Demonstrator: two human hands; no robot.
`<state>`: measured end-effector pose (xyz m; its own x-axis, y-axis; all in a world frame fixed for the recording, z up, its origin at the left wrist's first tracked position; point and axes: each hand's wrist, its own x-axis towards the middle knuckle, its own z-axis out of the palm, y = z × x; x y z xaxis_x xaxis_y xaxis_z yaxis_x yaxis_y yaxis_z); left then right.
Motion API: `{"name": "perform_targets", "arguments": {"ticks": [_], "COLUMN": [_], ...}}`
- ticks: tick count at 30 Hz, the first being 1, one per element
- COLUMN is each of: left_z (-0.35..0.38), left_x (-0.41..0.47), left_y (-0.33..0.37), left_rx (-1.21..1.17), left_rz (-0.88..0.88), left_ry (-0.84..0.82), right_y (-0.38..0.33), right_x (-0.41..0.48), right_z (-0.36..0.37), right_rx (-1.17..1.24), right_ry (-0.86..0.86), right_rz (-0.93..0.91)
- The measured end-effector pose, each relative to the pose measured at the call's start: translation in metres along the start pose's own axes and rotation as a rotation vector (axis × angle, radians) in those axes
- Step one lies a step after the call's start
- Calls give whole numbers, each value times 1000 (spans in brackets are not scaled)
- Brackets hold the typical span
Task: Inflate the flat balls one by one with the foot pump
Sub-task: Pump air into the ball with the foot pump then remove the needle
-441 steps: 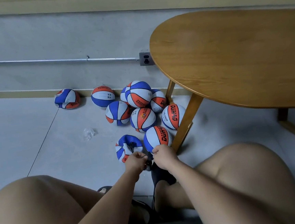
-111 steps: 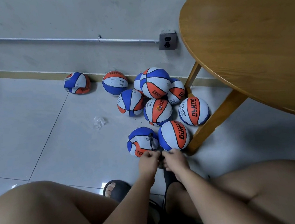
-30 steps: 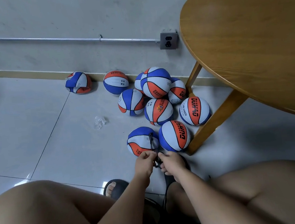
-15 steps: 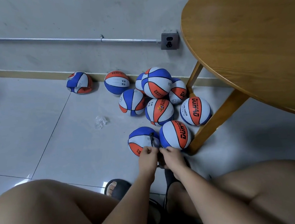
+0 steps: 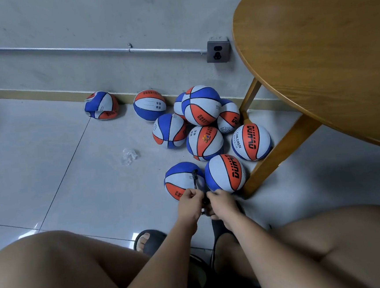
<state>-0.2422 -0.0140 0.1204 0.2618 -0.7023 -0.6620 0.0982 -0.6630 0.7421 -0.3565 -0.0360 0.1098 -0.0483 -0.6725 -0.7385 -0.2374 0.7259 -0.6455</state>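
ten red, white and blue balls (image 5: 205, 142) lie on the tiled floor (image 5: 56, 178), most of them heaped between the skirting board (image 5: 30, 94) and the table leg (image 5: 277, 157). the nearest ball (image 5: 180, 179) sits just in front of the hands and touches a duhao ball (image 5: 225, 173) on its right, which lies just beside the foot of the table leg. a black hose (image 5: 195, 177) is plugged into the nearest ball's top and runs down its near face to the hands. the left hand (image 5: 189, 202) is clenched round the hose at the ball's near edge. the right hand (image 5: 221, 202) is curled close against the left, knuckles almost touching; whether it grips the hose i cannot tell. a caved-in ball (image 5: 101, 105) leans on the skirting board, apart from the heap on its left. a crumpled clear wrapper (image 5: 129, 155) lies alone, left of the heap. the round table top (image 5: 314, 52) closes in the right side with its curved edge. open tile spreads to the left. bare knees (image 5: 46, 271) fill the near edge, with a black slipper (image 5: 150, 241) between them.
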Motion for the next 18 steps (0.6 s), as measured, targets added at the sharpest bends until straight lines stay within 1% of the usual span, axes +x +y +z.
{"name": "perform_targets", "arguments": {"ticks": [4, 7, 11, 14, 18], "left_z": [-1, 0, 1, 0, 0], "left_x": [1, 0, 0, -2, -5], "left_y": [-20, -31, -34, -22, 17], "left_rx": [138, 199, 260, 143, -55], "left_rz": [-47, -87, -61, -16, 53], "left_ry": [-1, -47, -30, -8, -3], "right_y": [20, 32, 33, 20, -19], "right_x": [3, 6, 4, -1, -16], "right_z": [-3, -6, -8, -5, -5], "right_rx": [-91, -166, -159, -73, 107], "right_ry": [-22, -8, -4, 45, 112], "right_rz": [55, 92, 115, 34, -115]}}
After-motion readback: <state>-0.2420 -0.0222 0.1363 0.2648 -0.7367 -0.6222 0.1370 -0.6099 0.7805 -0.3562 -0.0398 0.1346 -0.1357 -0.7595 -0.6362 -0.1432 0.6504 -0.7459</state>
